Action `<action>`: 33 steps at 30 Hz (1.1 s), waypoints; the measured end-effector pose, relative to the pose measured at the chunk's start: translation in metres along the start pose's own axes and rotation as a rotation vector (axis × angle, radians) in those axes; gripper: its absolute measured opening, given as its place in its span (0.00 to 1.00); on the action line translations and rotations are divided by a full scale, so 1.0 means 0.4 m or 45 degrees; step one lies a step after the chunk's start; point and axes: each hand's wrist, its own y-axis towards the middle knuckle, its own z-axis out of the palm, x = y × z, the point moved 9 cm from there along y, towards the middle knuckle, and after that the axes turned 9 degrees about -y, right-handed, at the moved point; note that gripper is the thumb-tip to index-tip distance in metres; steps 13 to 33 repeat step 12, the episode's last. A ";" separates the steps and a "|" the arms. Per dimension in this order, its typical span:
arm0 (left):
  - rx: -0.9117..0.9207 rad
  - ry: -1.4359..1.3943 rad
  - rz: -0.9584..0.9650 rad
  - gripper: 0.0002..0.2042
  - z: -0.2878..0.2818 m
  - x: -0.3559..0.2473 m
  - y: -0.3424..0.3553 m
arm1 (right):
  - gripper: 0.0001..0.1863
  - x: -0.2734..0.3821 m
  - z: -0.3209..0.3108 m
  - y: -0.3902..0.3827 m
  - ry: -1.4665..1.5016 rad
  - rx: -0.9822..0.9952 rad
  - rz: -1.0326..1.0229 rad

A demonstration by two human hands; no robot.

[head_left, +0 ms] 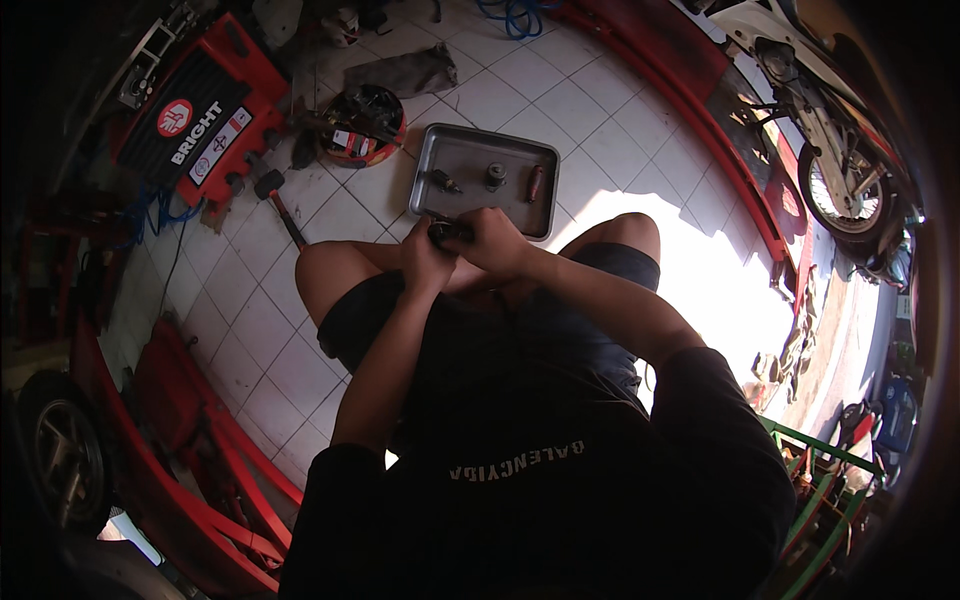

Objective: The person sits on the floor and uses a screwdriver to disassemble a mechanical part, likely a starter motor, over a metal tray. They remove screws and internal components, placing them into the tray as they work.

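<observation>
Both my hands meet in front of me, over my crossed legs, by the near edge of a grey metal tray [490, 131]. My left hand [428, 262] is closed around a small dark part [449, 232], apparently metal, whose kind I cannot make out. On the same part, from the right, my right hand [497, 243] is closed too, its fingers largely hiding it. Inside the tray lie a small dark fitting [443, 181], a round metal piece [495, 176] standing near the middle, and a red-handled tool [536, 184] on the right.
A hammer [284, 212] lies on the white tiles left of my knee. Beyond it sit a round container [399, 135] of parts and a dark cloth [405, 72]. A red and black machine [205, 110] stands far left. Red rails [700, 130] and a motorcycle [835, 120] are at the right.
</observation>
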 end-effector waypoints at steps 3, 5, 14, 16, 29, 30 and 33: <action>0.002 -0.001 -0.007 0.16 -0.005 -0.006 -0.002 | 0.20 -0.010 0.006 0.003 -0.005 0.061 0.053; -0.020 -0.035 -0.028 0.16 -0.011 -0.026 -0.003 | 0.21 -0.017 0.007 0.001 -0.002 0.064 0.085; 0.025 0.003 -0.093 0.20 -0.003 0.009 0.002 | 0.18 0.001 0.000 0.000 -0.077 0.024 0.091; 0.025 0.003 -0.093 0.20 -0.003 0.009 0.002 | 0.18 0.001 0.000 0.000 -0.077 0.024 0.091; 0.025 0.003 -0.093 0.20 -0.003 0.009 0.002 | 0.18 0.001 0.000 0.000 -0.077 0.024 0.091; 0.025 0.003 -0.093 0.20 -0.003 0.009 0.002 | 0.18 0.001 0.000 0.000 -0.077 0.024 0.091; 0.025 0.003 -0.093 0.20 -0.003 0.009 0.002 | 0.18 0.001 0.000 0.000 -0.077 0.024 0.091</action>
